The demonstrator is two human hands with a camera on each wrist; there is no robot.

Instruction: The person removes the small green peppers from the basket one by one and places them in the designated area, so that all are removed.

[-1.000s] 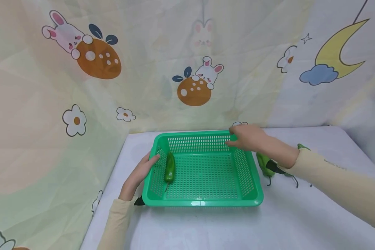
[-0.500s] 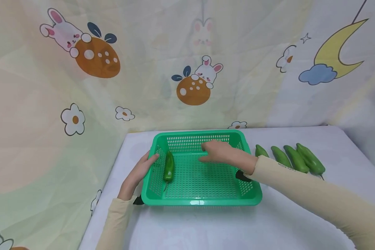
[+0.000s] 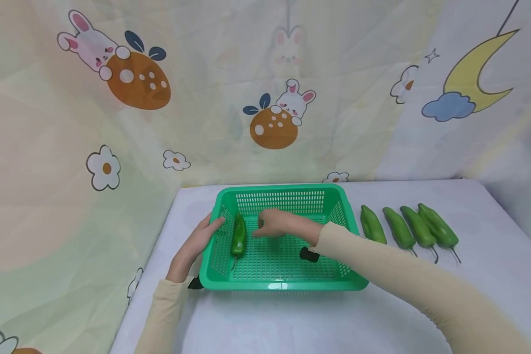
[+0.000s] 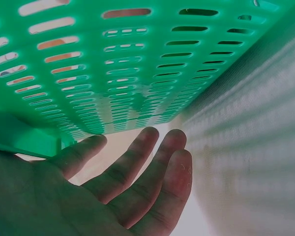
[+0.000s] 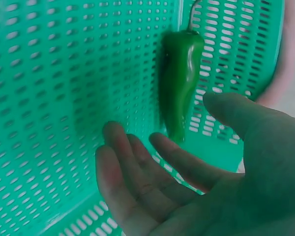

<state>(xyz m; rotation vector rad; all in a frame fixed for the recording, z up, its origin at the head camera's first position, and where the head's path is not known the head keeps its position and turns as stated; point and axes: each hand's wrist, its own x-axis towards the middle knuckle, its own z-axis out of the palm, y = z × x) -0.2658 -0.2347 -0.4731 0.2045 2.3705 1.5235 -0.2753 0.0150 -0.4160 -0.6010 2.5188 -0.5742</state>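
Note:
A green plastic basket (image 3: pixel 274 286) with slotted walls stands on the white-covered table. Inside it, by the left wall, lies one long green pepper (image 3: pixel 239 238), its stem toward the near side. My left hand (image 3: pixel 199 246) holds the basket's left side, thumb over the rim and fingers along the outside; the left wrist view has these fingers loosely bent beneath the slotted wall. My right hand (image 3: pixel 276 223) reaches inside the basket, to the right of the pepper. In the right wrist view its fingers (image 5: pixel 174 157) are spread and loosely bent, apart from the pepper, with nothing held.
Several more green peppers (image 3: pixel 398 227) lie side by side on the table, right of the basket. A cloth backdrop (image 3: pixel 358 123) with printed rabbits and flowers hangs behind the table and along its left side.
My right hand has moved left and down from the basket's far right corner to inside it, near the pepper. The peppers on the right are uncovered. My left hand stays at the rim.

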